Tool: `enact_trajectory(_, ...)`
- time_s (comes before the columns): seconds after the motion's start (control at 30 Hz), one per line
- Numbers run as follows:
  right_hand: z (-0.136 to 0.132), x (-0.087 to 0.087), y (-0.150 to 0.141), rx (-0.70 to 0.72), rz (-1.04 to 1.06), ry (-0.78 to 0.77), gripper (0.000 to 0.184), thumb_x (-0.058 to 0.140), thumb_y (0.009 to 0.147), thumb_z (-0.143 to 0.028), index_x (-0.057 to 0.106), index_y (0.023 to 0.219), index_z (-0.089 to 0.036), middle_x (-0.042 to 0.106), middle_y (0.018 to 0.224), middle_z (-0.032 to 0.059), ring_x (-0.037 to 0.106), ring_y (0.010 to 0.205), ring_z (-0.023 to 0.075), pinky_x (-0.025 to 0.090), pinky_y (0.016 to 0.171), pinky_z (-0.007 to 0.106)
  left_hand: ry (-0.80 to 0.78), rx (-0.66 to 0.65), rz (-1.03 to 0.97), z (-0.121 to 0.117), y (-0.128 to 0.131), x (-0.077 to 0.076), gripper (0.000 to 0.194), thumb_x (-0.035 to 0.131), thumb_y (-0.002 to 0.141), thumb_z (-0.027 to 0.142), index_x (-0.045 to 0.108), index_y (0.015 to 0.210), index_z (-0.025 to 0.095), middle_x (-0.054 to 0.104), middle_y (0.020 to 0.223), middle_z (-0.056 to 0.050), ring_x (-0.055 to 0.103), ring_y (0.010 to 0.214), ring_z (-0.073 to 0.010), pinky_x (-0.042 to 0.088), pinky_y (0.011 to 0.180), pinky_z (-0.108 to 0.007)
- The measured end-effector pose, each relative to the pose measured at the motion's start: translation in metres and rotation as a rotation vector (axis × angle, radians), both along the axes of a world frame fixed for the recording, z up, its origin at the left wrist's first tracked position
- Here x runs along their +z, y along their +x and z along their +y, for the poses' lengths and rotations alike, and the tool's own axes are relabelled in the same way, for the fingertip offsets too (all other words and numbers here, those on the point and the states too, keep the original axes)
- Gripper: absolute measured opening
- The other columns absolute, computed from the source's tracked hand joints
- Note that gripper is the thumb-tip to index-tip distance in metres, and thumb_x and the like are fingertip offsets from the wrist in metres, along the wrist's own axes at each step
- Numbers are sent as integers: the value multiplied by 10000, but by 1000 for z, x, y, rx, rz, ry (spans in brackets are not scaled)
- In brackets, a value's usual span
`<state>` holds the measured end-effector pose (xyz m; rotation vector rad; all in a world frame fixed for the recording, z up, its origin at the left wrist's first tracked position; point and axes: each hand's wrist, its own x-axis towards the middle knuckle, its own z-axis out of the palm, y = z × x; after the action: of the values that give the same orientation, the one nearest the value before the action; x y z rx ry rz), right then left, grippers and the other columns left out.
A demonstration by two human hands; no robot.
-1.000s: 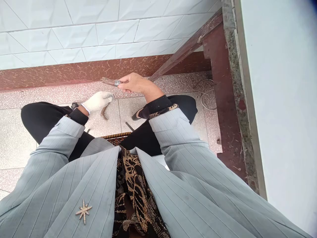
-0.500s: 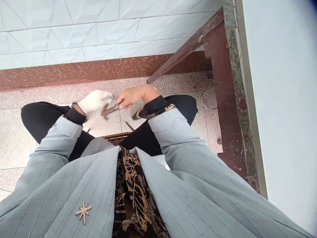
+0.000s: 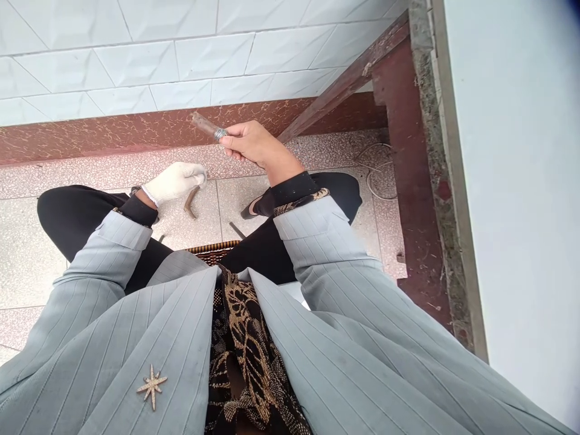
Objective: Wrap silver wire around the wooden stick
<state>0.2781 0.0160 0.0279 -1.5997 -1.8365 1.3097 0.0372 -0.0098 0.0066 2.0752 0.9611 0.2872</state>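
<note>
My left hand (image 3: 174, 181), in a white knitted glove, is closed in a pinch. From its fingertips hangs a bent brown stick-like piece (image 3: 191, 204), whose upper end the glove hides. My bare right hand (image 3: 248, 144) is raised farther forward and to the right, its fingers wrapped round the grip of a knife-like tool (image 3: 206, 124). The tool's flat brown blade points up and left, blurred by motion, with silvery wire wound at its neck. Blade and bent piece are apart.
My knees, in black trousers, spread to both sides above the tiled floor (image 3: 104, 241). A woven wicker edge (image 3: 212, 249) shows between them. Ahead stands a white tiled wall (image 3: 136, 63). On the right are a reddish-brown wooden frame (image 3: 414, 175) and a coiled pale cable (image 3: 380, 181).
My right hand has lifted the knife-like tool up and away from the bent piece, where the two overlapped before. My left hand stays almost in place.
</note>
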Motion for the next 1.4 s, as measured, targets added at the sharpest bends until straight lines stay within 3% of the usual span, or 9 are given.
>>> enact_trajectory(0.2,0,-12,-3,311,-412,-39,122,685,949,-238,732,892,-140,582,686,9,507,650,137,344,636,294,6,-11,46,-2,-4,4,201,556,902,287,704,811,186,665,745,-4,598,732,-156,470,774,-301)
enact_trajectory(0.3,-3,-12,-4,667,-337,-303,136,691,960,-261,752,927,-143,565,646,-16,494,609,117,356,631,271,3,26,33,-1,-6,2,190,559,883,292,708,825,191,686,776,-8,616,762,-162,471,789,-299)
enact_trajectory(0.4,-4,-6,-3,828,-156,-449,214,720,969,-346,769,1035,-148,579,682,-29,495,612,108,381,658,260,-13,48,12,2,-8,-3,216,552,884,314,714,846,177,707,818,-19,630,794,-170,484,815,-309)
enact_trajectory(0.7,0,8,16,683,11,-215,265,701,998,-417,731,972,-155,565,707,-26,491,656,110,387,675,256,-79,118,-52,9,-10,-18,233,631,851,340,737,936,152,753,915,-62,656,853,-193,512,831,-328)
enact_trajectory(1.0,-6,2,-6,111,-65,-23,222,629,1040,-336,675,906,-165,614,723,21,487,625,135,399,631,288,-209,32,-63,-9,7,-3,198,552,910,298,664,815,166,544,637,21,460,572,-107,410,597,-256)
enact_trajectory(1.07,-5,-4,-12,151,-258,-22,165,661,1004,-267,699,894,-150,616,710,25,498,620,137,378,625,294,-165,-9,-30,-9,6,-4,224,547,902,323,670,796,168,544,646,20,464,597,-115,403,614,-266)
enact_trajectory(1.17,-6,-9,-17,481,-478,-181,138,690,963,-218,722,854,-139,596,645,10,499,587,128,355,605,285,-103,-22,8,-8,4,-8,218,550,875,325,683,785,177,593,682,11,510,652,-134,433,671,-281)
enact_trajectory(1.27,-7,-5,-13,814,-366,-421,119,703,958,-234,733,899,-135,576,619,-20,498,572,111,370,604,259,-95,4,16,-5,0,-13,206,558,863,314,693,792,176,643,725,-2,567,713,-154,474,737,-298)
enact_trajectory(1.4,-5,9,4,829,-73,-396,229,742,964,-363,707,907,-144,573,664,-30,504,612,101,376,635,251,-189,48,-56,-2,-3,-18,201,592,881,327,702,849,161,684,776,-27,605,741,-164,506,761,-317)
